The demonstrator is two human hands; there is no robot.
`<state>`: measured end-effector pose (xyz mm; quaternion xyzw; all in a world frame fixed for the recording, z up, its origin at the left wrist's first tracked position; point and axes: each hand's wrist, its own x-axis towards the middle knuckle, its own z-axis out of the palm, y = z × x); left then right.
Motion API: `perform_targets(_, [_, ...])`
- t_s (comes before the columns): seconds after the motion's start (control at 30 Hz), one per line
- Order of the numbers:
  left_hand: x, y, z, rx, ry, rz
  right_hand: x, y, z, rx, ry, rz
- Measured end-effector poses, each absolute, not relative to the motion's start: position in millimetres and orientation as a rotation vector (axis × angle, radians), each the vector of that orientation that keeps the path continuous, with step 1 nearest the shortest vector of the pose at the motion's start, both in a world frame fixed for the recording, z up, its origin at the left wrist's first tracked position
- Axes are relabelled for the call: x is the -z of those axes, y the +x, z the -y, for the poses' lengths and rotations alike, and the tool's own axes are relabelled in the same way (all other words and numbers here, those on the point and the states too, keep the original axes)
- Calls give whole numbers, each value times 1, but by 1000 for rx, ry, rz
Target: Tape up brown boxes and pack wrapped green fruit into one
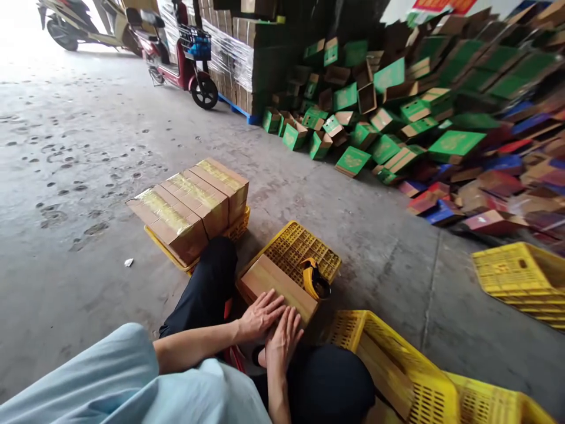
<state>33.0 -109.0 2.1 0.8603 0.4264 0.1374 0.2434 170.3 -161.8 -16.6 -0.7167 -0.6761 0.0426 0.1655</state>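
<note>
Your brown cardboard box (263, 270) is oblong, its flat top closed, with a yellowish tape strip (285, 287) along its length. It lies on the near part of the yellow crate (304, 241), slanting from far left to near right, beneath your hands (263, 315).

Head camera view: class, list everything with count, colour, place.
carton: one, brown, lower centre
tape dispenser: one, yellow-black, beside carton
crate: one, yellow, beneath carton
taped cartons: three, brown, left
left crate: one, yellow, beneath taped cartons
lower crates: at least two, yellow, bottom right
stacked crates: several, yellow, right edge
printed boxes: many, green, back right
mixed boxes: many, red and blue, far right
wrapped cartons: many, brown, back
scooters: at least two, red, beige, back left
shirt: one, light blue, bottom left
legs: two, dark-clothed, bottom
left hand: one, bare, on carton
right hand: one, bare, on carton
</note>
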Motion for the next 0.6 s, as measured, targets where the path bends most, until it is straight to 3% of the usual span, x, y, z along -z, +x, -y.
perform_targets(0.3, [-24, -44, 79, -391, 2156, -1482, 5, 188, 165, -43, -2130, 1838])
perform_targets(0.6, [-9, -13, 87, -473, 2232, -1583, 11, 163, 135, -56, -2068, 2003])
